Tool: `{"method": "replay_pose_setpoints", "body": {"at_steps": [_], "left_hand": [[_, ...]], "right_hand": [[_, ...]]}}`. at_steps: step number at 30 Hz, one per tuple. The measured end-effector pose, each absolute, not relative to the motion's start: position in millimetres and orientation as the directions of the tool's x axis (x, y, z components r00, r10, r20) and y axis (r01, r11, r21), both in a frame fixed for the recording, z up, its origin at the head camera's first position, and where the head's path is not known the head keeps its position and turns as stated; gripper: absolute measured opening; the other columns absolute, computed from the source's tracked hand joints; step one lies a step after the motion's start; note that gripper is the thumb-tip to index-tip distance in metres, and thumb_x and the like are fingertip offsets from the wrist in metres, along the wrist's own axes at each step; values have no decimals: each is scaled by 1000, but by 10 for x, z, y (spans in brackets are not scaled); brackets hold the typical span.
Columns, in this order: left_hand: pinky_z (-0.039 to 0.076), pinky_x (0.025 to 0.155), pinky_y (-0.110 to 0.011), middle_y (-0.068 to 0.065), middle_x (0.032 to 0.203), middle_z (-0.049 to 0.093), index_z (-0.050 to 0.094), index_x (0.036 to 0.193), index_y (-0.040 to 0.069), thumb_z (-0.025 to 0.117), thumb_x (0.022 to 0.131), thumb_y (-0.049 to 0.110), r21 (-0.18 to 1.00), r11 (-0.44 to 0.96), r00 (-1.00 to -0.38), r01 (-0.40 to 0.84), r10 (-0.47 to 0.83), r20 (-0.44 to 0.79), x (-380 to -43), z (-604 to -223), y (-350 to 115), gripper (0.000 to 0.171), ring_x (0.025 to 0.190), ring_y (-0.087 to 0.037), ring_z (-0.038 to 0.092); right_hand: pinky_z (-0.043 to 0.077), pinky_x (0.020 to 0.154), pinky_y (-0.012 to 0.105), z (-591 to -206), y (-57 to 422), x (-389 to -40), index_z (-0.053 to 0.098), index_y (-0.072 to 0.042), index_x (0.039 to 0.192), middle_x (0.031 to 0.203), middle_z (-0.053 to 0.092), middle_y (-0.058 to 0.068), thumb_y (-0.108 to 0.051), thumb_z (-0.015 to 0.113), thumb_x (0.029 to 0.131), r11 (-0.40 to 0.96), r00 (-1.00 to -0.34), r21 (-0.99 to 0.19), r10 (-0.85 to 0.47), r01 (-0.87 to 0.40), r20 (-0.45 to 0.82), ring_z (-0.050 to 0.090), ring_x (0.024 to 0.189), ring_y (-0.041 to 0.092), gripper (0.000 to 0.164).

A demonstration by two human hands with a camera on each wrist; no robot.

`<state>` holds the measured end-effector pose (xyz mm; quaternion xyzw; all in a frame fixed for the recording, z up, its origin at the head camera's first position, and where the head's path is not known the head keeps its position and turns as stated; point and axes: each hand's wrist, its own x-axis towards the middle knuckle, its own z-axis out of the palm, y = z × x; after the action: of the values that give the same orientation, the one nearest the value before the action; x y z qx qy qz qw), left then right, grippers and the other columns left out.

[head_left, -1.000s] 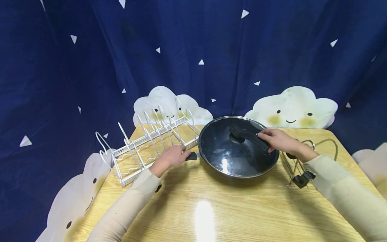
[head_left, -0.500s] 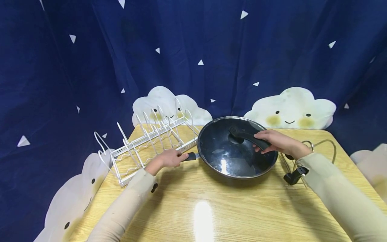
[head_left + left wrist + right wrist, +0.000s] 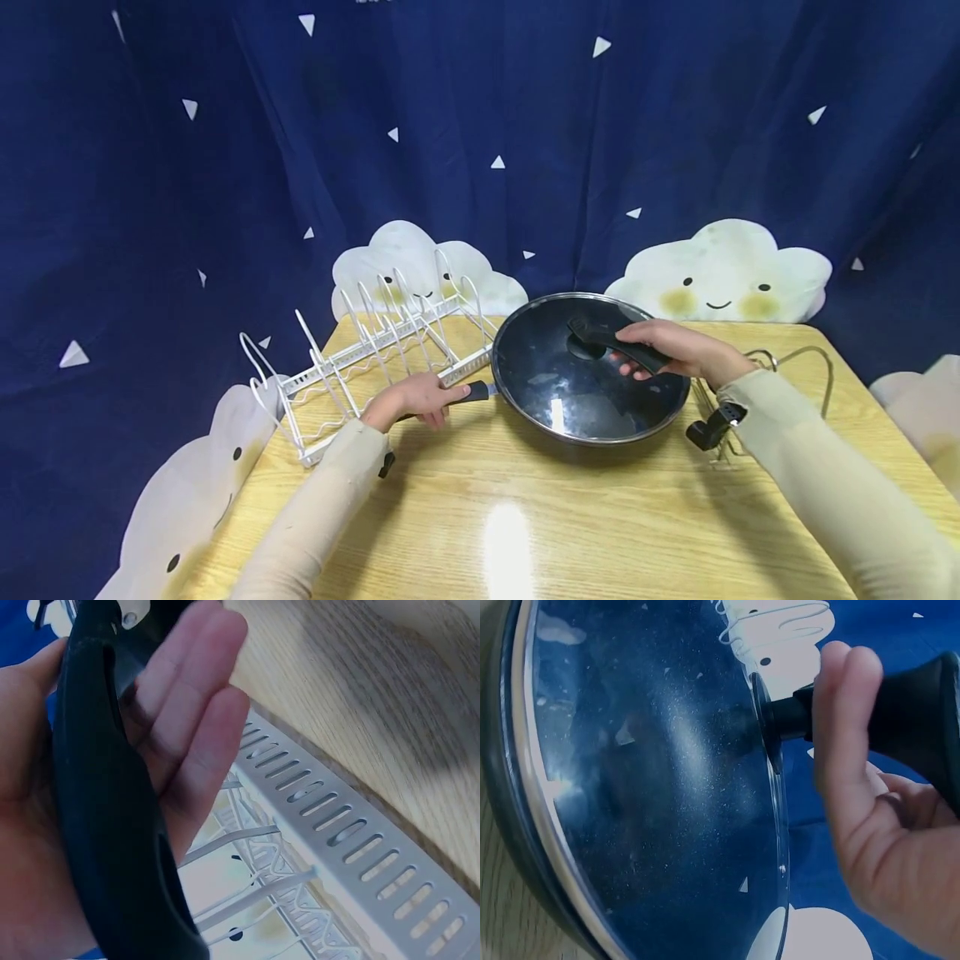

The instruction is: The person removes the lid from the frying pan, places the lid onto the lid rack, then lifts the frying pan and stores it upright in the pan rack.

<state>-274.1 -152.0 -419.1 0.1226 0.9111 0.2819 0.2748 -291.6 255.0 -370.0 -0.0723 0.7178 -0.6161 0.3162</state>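
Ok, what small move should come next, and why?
The left hand should probably curl its fingers round the pan handle: they stretch past it uncurled, so its hold looks loose, while the right hand holds the lid handle.

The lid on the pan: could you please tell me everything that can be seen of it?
The lid is round, of what looks like see-through glass, dark over the pan, with a shiny, metallic-looking rim and pale specks across its surface. A round black base near its centre bears a long black handle, plastic-looking. It lies over the pan, covering it, above the table. The right hand grips the handle.
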Motion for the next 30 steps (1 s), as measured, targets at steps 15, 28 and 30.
{"method": "replay_pose_setpoints", "body": {"at_steps": [15, 28, 30], "left_hand": [[55, 67, -46, -5, 51, 55, 62, 69, -3, 47, 91, 60, 630, 776, -798, 33, 400, -451, -2777, -4281, -1562, 68, 45, -17, 59], [36, 41, -23, -3, 49, 48, 56, 58, 3, 47, 93, 57, 613, 786, -811, 80, 409, -419, -2752, -4254, -1547, 65, 40, -12, 40], [35, 41, -23, -3, 49, 47, 54, 54, 8, 47, 93, 57, 612, 787, -814, 85, 409, -413, -2747, -4248, -1545, 63, 40, -12, 39]], "right_hand": [[51, 85, 40, -3842, 2562, -2987, 41, 13, 124, 107, 66, 16, -20, 41, 102, 170, -684, -921, -625, 351, -376, 65, 98, 26, 40], [54, 66, 23, -3775, 2582, -2981, 37, 11, 120, 106, 66, 14, -7, 26, 104, -59, -563, -864, -780, 500, -273, 66, 75, 12, 27], [51, 57, 18, -3788, 2585, -2979, 40, 12, 120, 100, 66, 9, -8, 29, 104, -54, -585, -879, -765, 474, -269, 60, 65, 6, 27]]}}
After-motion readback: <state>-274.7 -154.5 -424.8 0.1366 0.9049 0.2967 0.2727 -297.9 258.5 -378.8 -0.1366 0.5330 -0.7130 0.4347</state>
